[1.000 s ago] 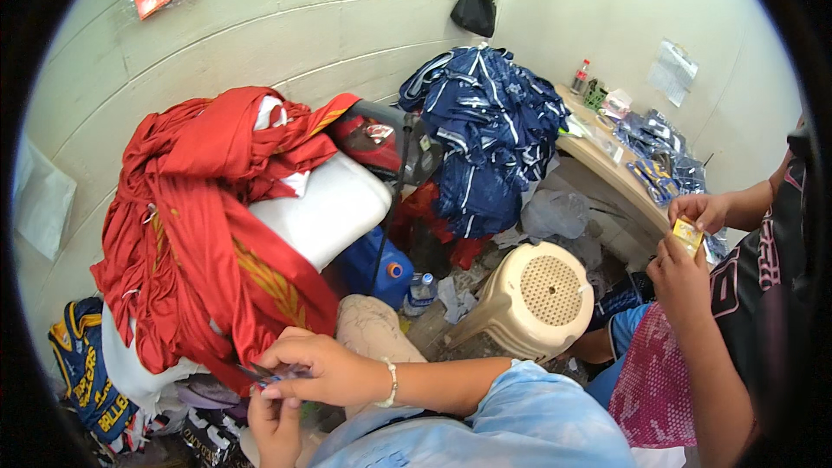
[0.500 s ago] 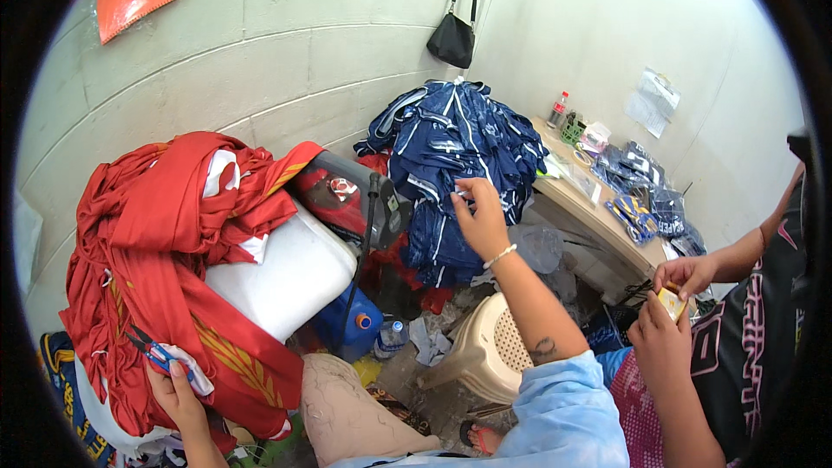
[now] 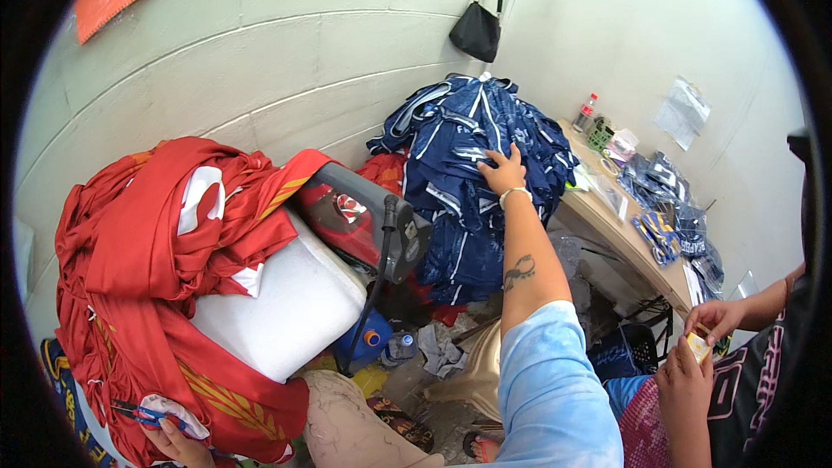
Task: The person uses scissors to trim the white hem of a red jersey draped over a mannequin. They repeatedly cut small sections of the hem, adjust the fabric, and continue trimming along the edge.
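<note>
My left hand (image 3: pixel 180 447), low at the left, holds a small pair of blue-handled thread snips (image 3: pixel 149 416) with dark blades. A piece of white fabric (image 3: pixel 178 409) bunches beside it. Under and around that hand spreads a large heap of red garments (image 3: pixel 165 234) with gold leaf patterns and white patches. My right arm is stretched far forward. At its end my right hand (image 3: pixel 504 173) lies with fingers apart on a tall pile of navy garments (image 3: pixel 459 217) with white stripes. Whether its fingertips pinch any fabric is hard to see; the hand looks open.
A white padded surface (image 3: pixel 277 312) lies beside a grey-framed machine or case (image 3: pixel 373 217). Below are a blue jug (image 3: pixel 368 338), a water bottle (image 3: pixel 399 350) and a cream stool (image 3: pixel 472 381). At right, a co-worker's hands (image 3: pixel 693 373) hold a small yellow item near the desk (image 3: pixel 633 238).
My right hand has moved forward and right onto the navy pile, its arm stretching out further. My left hand, with the snips, sits lower in view. The view has shifted slightly.
</note>
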`<control>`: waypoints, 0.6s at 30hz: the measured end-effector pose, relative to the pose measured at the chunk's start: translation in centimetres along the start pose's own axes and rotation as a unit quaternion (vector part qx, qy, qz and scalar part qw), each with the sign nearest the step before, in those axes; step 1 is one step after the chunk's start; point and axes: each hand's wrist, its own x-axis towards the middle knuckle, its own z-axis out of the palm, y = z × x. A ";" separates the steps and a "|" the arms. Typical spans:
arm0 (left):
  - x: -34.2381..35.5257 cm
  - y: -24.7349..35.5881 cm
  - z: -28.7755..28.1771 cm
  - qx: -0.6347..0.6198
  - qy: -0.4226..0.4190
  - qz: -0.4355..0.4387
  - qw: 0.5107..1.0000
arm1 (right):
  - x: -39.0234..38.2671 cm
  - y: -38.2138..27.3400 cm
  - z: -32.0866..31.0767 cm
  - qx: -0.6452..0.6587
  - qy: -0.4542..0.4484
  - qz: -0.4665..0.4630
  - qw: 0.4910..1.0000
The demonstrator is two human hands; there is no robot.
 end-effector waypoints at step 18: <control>0.5 -0.6 -0.2 0.007 -0.010 0.006 1.000 | 1.8 14.5 -8.6 0.022 0.239 0.174 0.955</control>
